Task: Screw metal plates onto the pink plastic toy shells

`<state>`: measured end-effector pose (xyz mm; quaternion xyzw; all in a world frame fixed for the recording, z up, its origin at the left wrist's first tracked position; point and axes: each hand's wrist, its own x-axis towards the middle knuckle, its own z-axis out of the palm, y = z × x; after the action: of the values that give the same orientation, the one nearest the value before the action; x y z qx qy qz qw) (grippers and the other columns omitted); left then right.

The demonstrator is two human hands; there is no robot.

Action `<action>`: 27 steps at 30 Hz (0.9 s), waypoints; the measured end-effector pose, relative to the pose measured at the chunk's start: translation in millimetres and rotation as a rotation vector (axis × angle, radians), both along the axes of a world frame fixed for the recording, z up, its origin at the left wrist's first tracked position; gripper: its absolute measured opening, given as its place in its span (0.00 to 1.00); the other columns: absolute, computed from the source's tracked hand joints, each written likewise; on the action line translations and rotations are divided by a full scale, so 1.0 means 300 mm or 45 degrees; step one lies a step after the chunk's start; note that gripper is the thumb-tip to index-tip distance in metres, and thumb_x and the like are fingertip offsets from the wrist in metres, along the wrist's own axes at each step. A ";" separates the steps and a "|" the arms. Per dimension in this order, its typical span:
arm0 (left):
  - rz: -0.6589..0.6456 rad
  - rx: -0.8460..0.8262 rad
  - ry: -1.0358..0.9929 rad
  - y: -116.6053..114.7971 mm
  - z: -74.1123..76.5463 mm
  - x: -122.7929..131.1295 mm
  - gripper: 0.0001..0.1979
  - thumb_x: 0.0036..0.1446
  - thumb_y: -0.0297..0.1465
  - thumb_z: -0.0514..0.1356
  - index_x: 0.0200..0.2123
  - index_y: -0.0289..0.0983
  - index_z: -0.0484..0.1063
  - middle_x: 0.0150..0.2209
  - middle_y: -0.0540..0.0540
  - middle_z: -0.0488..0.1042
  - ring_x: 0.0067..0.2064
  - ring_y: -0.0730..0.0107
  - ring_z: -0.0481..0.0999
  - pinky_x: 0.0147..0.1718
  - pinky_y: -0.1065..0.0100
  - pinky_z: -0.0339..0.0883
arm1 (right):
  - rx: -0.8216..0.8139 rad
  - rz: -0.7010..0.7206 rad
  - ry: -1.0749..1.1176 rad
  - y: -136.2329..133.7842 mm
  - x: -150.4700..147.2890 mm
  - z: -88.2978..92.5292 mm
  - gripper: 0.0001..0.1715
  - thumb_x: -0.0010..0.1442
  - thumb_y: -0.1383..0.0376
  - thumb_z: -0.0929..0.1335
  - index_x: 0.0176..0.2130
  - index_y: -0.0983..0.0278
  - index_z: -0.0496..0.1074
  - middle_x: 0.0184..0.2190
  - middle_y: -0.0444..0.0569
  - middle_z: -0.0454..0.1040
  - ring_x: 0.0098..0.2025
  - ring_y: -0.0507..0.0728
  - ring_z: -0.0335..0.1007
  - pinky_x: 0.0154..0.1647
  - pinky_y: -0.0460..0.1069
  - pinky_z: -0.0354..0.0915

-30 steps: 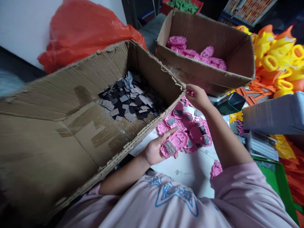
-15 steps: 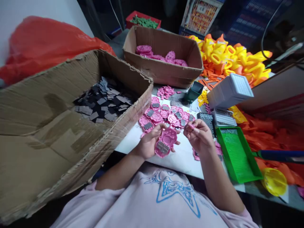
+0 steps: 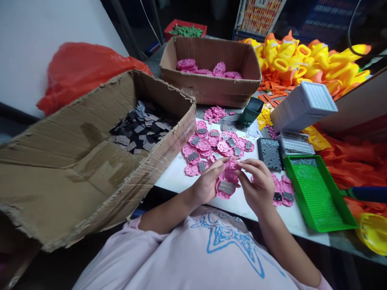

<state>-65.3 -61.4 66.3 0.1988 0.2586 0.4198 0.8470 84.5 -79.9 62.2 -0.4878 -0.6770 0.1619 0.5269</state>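
My left hand point(image 3: 208, 183) is closed around the edge of a pink plastic casing point(image 3: 229, 176), held above the white sheet. The casing has a round recess in its upper half and a silver-grey metal plate point(image 3: 226, 187) in its lower half. My right hand point(image 3: 259, 183) pinches a small pink plastic piece point(image 3: 234, 164) against the casing's top end; its fingertips partly hide the contact. Just beyond both hands, several similar pink casings with grey plates point(image 3: 201, 151) lie in a cluster. Two more pink casings point(image 3: 287, 189) rest right of my right hand.
A large cardboard box point(image 3: 99, 173) with dark flat pieces stands left. Behind sits another cardboard box point(image 3: 208, 90) of pink parts. To the right are a black screw tray point(image 3: 270, 154), a green tray point(image 3: 322, 197) and a white stack point(image 3: 302, 106). Yellow toys point(image 3: 302, 56) lie behind.
My right hand has moved left and brought the small pink piece to the casing's top end. My left hand with the casing has shifted slightly right. The camera view has turned a little.
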 end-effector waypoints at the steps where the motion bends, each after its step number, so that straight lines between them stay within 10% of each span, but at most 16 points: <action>1: 0.006 -0.002 0.003 -0.002 0.001 0.002 0.29 0.46 0.43 0.69 0.48 0.37 0.66 0.46 0.42 0.74 0.47 0.57 0.75 0.42 0.62 0.70 | 0.039 -0.012 -0.027 0.004 -0.003 -0.008 0.20 0.54 0.74 0.69 0.45 0.55 0.74 0.39 0.48 0.73 0.43 0.54 0.69 0.43 0.52 0.68; 13: 0.124 0.154 0.186 -0.002 -0.043 0.004 0.16 0.53 0.42 0.66 0.38 0.38 0.71 0.34 0.50 0.73 0.35 0.76 0.73 0.36 0.74 0.66 | 0.384 -0.023 -0.390 0.015 -0.013 -0.012 0.23 0.46 0.78 0.73 0.42 0.62 0.72 0.38 0.49 0.76 0.40 0.55 0.69 0.40 0.53 0.69; 27: 0.164 0.392 0.464 -0.010 -0.032 -0.030 0.17 0.54 0.44 0.64 0.35 0.35 0.75 0.31 0.46 0.78 0.31 0.72 0.77 0.31 0.72 0.71 | 0.574 -0.075 -0.532 -0.022 -0.038 0.022 0.25 0.44 0.77 0.75 0.43 0.68 0.71 0.32 0.50 0.75 0.37 0.55 0.68 0.36 0.52 0.69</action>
<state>-74.4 -64.2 56.6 0.3810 0.3523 0.4644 0.7177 73.1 -86.6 68.9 -0.4009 -0.7750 -0.1115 0.4755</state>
